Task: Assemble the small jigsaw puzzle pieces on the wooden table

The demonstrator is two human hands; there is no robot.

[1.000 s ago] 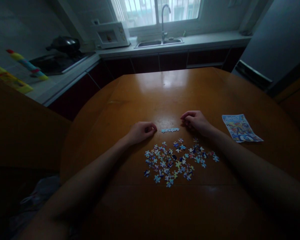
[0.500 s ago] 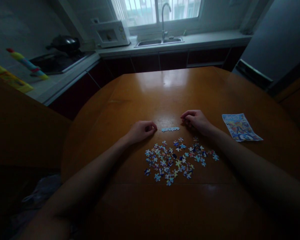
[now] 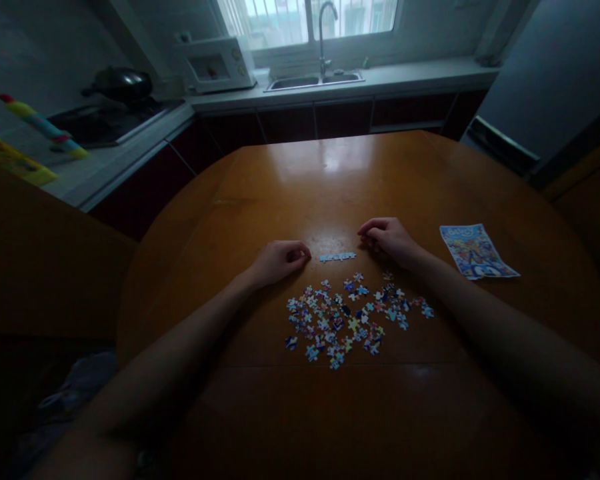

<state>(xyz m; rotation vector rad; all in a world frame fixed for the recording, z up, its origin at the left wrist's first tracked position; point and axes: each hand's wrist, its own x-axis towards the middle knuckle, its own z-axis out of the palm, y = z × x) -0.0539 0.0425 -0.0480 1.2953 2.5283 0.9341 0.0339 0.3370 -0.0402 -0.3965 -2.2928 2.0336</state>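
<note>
– So, what do we have before us on the table?

– We have a brown wooden table with a straight far edge and curved left and right edges. At its middle lies a short strip of joined jigsaw pieces, pale blue, running roughly along the line of the far edge.

– Where are our hands?

– We have one on either side of the strip, both apart from it. Our left hand is just beside its left end, fingers curled, thumb and forefinger bent toward each other. Our right hand is near its right end, a little closer to the far edge, fingers also curled inward.

– Do our fingers pinch anything?

– We cannot tell for either hand; the tips are too small and dark to show whether they meet.

– And around them?

– Nearer to us than the strip, we see many loose jigsaw pieces scattered in a wide patch, blue, white, yellow and purple among them. Toward the right edge, beyond our right wrist, lies a colourful printed sheet. Past the far edge we make out a sink and a white microwave.
</note>
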